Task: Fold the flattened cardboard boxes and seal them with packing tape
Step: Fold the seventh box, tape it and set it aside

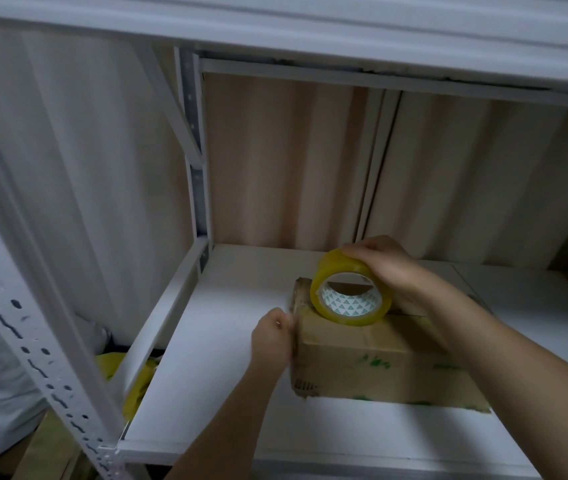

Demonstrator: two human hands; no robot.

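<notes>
While right hand [384,268] grips tape roll [351,289] atop box [362,355], left hand [273,336] fingers pinch the tape end at its left edge; cardboard looks light, brace 1 corner.

No text, brand or number can be read anywhere. The brown cardboard box [362,358] carries green printed marks along its front face and dark marks at its 7 o'clock corner, all too blurred to make out. The inner core of the yellowish roll of packing tape [350,296] shows a repeating pattern of small green triangles, without legible lettering.
</notes>
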